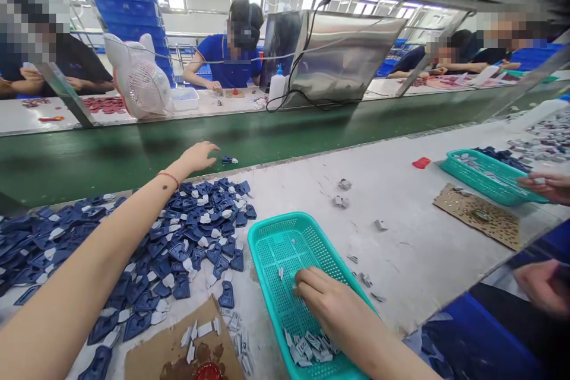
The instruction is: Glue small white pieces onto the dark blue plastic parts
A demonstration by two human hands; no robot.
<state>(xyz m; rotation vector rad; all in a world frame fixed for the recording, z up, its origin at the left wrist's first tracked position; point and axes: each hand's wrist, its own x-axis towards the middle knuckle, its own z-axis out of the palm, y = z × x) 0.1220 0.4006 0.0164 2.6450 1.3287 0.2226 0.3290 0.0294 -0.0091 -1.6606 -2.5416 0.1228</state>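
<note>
My left hand [197, 157] reaches over the near edge of the green belt [276, 142], fingers stretched out and apart, holding nothing. Just past its fingertips, a dark blue plastic part [228, 160] with a white piece on its end lies on the belt. Under my left forearm spreads a large pile of similar blue and white parts [187, 231]. My right hand [318, 291] is down inside a teal basket [255, 249], fingers curled together; what they pinch, if anything, is hidden. Small white plastic pieces [309, 347] lie heaped at the basket's near end.
Brown cardboard [146, 347] at the front bears white pieces and a red round thing [209, 371]. A second teal basket [485, 184] and a glue-spotted cardboard [478, 217] sit by a co-worker's hand [545, 184]. Across the belt stands a metal box [342, 53]; several people sit there.
</note>
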